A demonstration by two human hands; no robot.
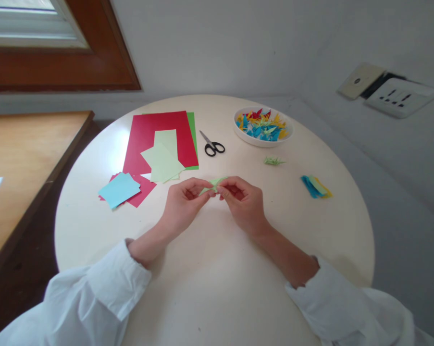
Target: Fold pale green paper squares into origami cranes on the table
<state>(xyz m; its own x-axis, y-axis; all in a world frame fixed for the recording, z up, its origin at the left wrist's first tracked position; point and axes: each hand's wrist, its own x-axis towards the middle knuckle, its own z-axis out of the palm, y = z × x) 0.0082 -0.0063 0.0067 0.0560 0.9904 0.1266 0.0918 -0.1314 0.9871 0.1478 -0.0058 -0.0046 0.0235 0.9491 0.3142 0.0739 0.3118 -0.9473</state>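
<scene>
One light-green paper piece, head view: held near the middle of the tabletop, between both hands.
Left hand: the paper's left side is pinched by thumb and fingertips.
Right hand: the other side is pinched likewise.
Step in hand: a small fold, it is judged, is being shaped.
Next move: a firm, even pinch seems called for, as thin paper may be creased askew.
Tabletop, left: light-blue squares are laid over red paper; light-green sheets are spread partly over a red sheet.
Tabletop, far side: scissors are set beside a white dish filled with paper cranes.
Tabletop, right: light-green folded pieces and coloured paper strips are placed apart.
Room: a wall socket and brown window frame are seen.
</scene>
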